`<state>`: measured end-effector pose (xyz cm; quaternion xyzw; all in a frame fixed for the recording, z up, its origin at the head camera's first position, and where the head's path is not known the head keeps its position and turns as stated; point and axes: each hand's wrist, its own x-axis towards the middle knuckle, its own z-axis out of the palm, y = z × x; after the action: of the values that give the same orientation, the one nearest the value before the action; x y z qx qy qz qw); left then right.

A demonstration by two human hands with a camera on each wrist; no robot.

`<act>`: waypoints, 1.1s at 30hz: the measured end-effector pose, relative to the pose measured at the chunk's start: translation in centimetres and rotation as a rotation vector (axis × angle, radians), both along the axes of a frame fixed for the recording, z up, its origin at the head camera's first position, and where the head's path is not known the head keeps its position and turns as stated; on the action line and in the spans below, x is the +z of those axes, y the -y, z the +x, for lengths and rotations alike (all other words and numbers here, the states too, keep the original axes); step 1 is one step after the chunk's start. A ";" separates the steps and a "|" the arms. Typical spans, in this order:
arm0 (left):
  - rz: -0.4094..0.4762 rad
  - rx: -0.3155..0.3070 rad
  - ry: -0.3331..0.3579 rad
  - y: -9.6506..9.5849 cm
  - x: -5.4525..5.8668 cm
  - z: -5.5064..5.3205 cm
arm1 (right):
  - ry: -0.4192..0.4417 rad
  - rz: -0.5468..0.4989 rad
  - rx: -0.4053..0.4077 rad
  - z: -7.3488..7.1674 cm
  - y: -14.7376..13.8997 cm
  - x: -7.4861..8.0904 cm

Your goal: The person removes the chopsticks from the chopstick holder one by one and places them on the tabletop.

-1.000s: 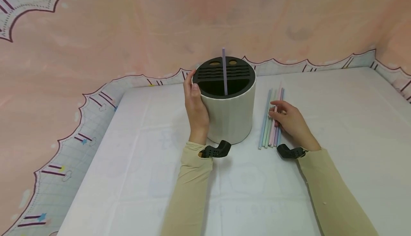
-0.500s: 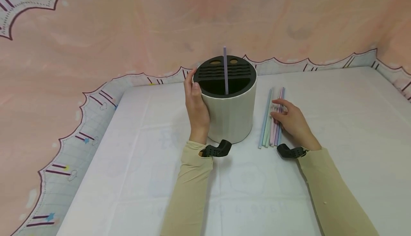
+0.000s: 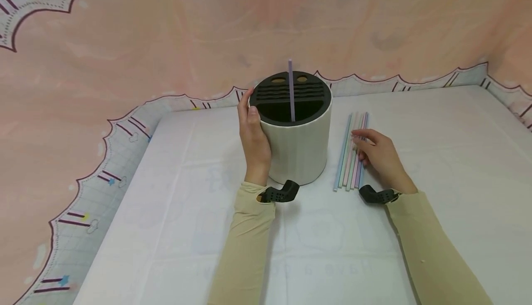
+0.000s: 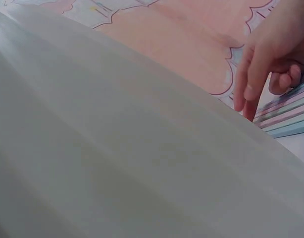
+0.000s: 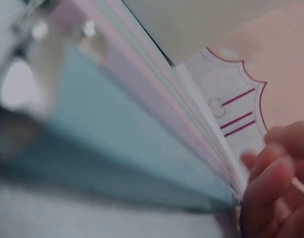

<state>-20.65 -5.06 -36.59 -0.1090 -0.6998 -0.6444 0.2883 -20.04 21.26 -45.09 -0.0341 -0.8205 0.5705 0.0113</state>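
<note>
A large off-white pen holder [image 3: 297, 157] with a black slotted top stands upright at the table's middle. My left hand [image 3: 254, 146] holds its left side, thumb in front and fingers round behind; its wall fills most of the left wrist view. One purple pencil [image 3: 292, 92] leans out of the front compartment. To the right lie several pastel pencils [image 3: 348, 164], side by side. Over them is my right hand [image 3: 380, 157], thumb and index finger extended to the pencils. In the right wrist view a pale blue pencil [image 5: 117, 124] looms close, with the fingertips [image 5: 271, 183] by its far end.
A white cloth [image 3: 199, 194] covers the table. Behind it hangs a peach-coloured backdrop [image 3: 199, 37] with a scalloped border. Dark wrist devices sit on the left wrist [image 3: 280, 193] and the right wrist [image 3: 377, 195].
The pencils have shifted under my right hand; they are spread differently, with a pink one now further left among them. My left hand and the pen holder have stayed put.
</note>
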 end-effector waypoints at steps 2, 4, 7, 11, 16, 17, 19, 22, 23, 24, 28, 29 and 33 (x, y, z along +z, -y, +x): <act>-0.008 0.006 0.000 0.1 -0.3 -0.2 | -0.009 -0.151 -0.005 0.2 -0.2 0.2; -0.011 0.010 -0.005 0.1 -0.3 -0.3 | -0.020 -0.316 -0.007 0.3 -0.3 0.5; -0.006 0.004 0.000 0.2 0.0 -0.1 | -0.053 -0.512 -0.013 0.3 -0.3 1.3; 0.013 -0.009 0.007 0.1 1.0 0.8 | -0.168 -0.636 0.037 0.4 -0.1 2.6; 0.017 -0.018 0.010 -0.1 1.4 1.3 | -0.300 -0.639 0.093 1.1 1.0 4.9; 0.014 -0.017 0.013 -0.1 1.2 1.1 | -0.324 -0.621 0.092 1.3 1.3 5.4; 0.003 -0.013 0.019 0.0 0.6 0.6 | -0.381 -0.584 0.086 1.9 2.2 6.6; -0.016 -0.003 0.027 0.2 -0.1 0.0 | -0.488 -0.487 0.064 3.0 3.8 8.5; -0.019 -0.001 0.031 0.2 -0.2 0.0 | -0.526 -0.469 0.059 3.4 4.3 9.2; -0.024 0.004 0.031 0.2 -0.3 -0.1 | -0.564 -0.447 0.057 3.8 4.9 9.9; -0.019 0.009 0.020 0.3 -0.4 -0.2 | -0.690 -0.396 0.073 5.0 7.0 12.3; -0.019 0.009 0.018 0.3 -0.4 -0.2 | -0.713 -0.377 0.084 5.2 7.4 12.8; -0.024 0.006 0.019 0.3 -0.4 -0.2 | -0.750 -0.279 0.119 6.0 8.7 14.4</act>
<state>-20.86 -5.36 -37.00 -0.1040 -0.7106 -0.6361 0.2823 -14.04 12.53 -30.74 0.2226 -0.6746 0.6491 0.2721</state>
